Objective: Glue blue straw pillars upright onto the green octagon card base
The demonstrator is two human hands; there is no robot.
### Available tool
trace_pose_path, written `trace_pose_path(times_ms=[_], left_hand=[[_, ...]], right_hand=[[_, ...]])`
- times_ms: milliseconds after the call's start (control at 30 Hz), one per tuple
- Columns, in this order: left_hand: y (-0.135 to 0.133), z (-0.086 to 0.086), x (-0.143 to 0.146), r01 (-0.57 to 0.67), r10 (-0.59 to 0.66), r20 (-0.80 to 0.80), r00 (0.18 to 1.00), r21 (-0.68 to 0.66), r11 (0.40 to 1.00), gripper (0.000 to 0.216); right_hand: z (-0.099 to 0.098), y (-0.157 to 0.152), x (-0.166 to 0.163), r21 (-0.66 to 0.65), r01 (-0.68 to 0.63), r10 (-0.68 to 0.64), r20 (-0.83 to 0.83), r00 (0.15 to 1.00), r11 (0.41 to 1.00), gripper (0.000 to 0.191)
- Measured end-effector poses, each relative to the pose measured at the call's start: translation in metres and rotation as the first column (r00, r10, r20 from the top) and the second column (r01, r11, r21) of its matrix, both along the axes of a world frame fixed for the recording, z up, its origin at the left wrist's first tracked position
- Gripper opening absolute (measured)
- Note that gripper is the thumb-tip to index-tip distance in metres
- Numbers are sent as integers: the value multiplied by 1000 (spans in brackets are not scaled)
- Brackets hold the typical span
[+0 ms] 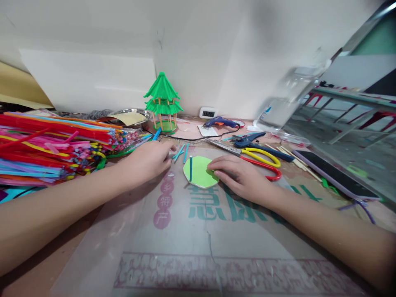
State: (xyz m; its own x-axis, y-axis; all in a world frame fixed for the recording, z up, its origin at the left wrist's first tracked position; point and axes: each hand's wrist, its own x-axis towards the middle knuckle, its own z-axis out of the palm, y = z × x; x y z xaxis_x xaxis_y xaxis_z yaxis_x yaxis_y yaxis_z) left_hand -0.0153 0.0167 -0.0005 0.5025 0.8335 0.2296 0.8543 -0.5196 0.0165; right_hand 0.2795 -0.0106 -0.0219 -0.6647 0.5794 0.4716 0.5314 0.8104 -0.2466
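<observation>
While the right hand (244, 175) grasps the edge of the green disc (202, 171) on the printed sheet (176, 247), a bump could topple its upright post (191, 169). Whether the left hand (148, 160) holds anything is unclear; brushing the loose sticks (186, 153) could scatter them.

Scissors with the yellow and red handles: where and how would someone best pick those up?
Probably by the yellow loop and red loop together, coming down from above on the right. The scissors lie flat, loops toward the right and metal blades toward the left. A blue-handled tool lies just beyond the yellow loop, so favour the near side.
</observation>
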Motion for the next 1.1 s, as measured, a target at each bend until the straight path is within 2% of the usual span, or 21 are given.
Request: trace_pose_path(times_ms=[133,267,367,467,533,567,600,633,667,767,833,900,1000,1100], left_hand=[[-1,14,-2,-27,28,-7,1000,36,999,23],[-10,48,-8,-90,80,87,993,126,988,31],[-25,72,-11,-31,12,157,988,119,992,37],[-46,83,-8,80,-79,328,941,8,997,28],[-62,80,-2,165,-43,527,849,-187,968,22],[-70,76,3,252,25,627,779,-349,903,26],[-76,70,9,324,130,676,726,-502,802,31],[-81,62,15,389,209,670,713,-626,676,38],[-84,54,21,424,269,660,702,-691,586,40],[-83,27,38,501,330,651,684,-748,436,41],[-78,14,45,605,362,709,605,-705,370,44],[-72,6,47,681,421,745,517,-656,324,49],[-67,0,45,730,490,751,443,-619,290,49],[-66,-1,42,749,509,750,422,-605,270,43]], right_hand=[[1,-1,0,-2,1,-1,-9,1000,1000,24],[2,-3,-1,-26,6,-7,-20,1000,1000,25],[3,-3,-2,-45,14,-15,-28,999,999,26],[9,-7,-2,-48,-1,-2,-76,997,999,25],[20,-15,-3,-79,18,-31,-178,983,997,22],[26,-20,-5,-126,32,-63,-248,967,992,21],[32,-27,-8,-202,35,-99,-317,943,979,20],[38,-34,-12,-300,2,-121,-380,917,954,21],[42,-41,-16,-411,-73,-124,-432,894,909,21],[43,-53,-30,-660,-320,-167,-565,808,680,22],[36,-52,-37,-742,-416,-250,-602,758,526,25],[26,-46,-38,-766,-493,-329,-630,703,413,31],[16,-36,-36,-749,-577,-439,-660,610,325,36],[13,-31,-34,-749,-603,-492,-649,580,275,36]])
